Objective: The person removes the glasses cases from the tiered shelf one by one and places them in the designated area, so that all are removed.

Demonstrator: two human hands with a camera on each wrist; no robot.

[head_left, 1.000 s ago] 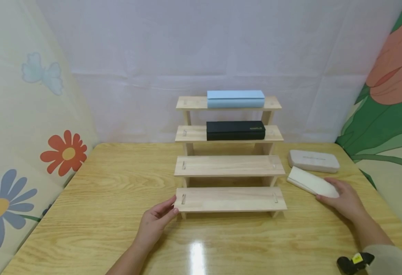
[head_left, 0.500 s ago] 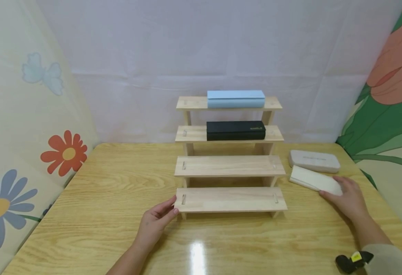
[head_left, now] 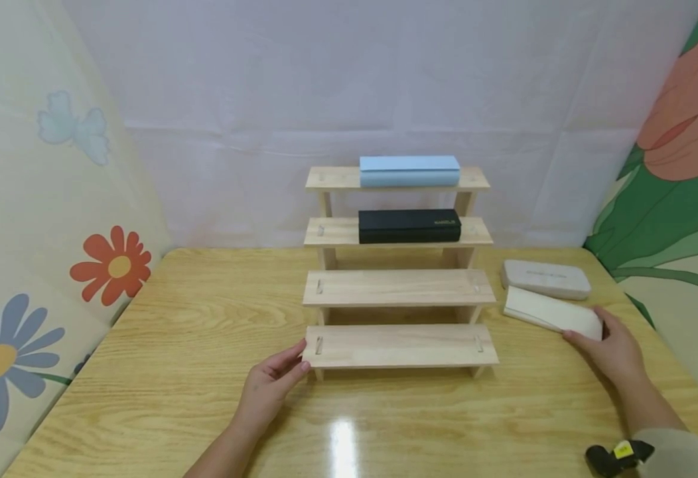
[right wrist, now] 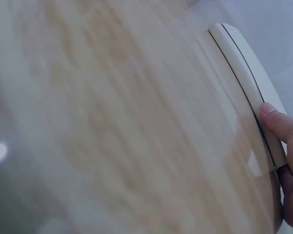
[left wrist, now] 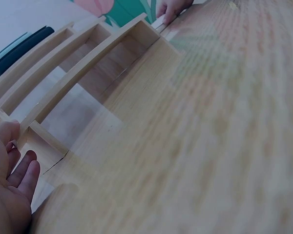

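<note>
A four-step wooden display rack stands on the table. At the left end of its lowest step, my left hand pinches the board between thumb and fingers; the left wrist view shows the thumb on the board's end. My right hand grips the right end of a white glasses case, its thumb along the near side in the right wrist view. That case lies slightly angled right of the rack. Just behind it is a pale grey glasses case. On the rack's top step sits a light blue glasses case, with a black one one step below.
The wood-grain table reaches a white cloth backdrop at the back. Flower-printed panels border both sides. A black strap piece with a yellow label sits at the right sleeve.
The white glasses case has turned more level and shifted slightly right. My right hand has moved right, to the case's end. The left hand and rack have stayed put.
</note>
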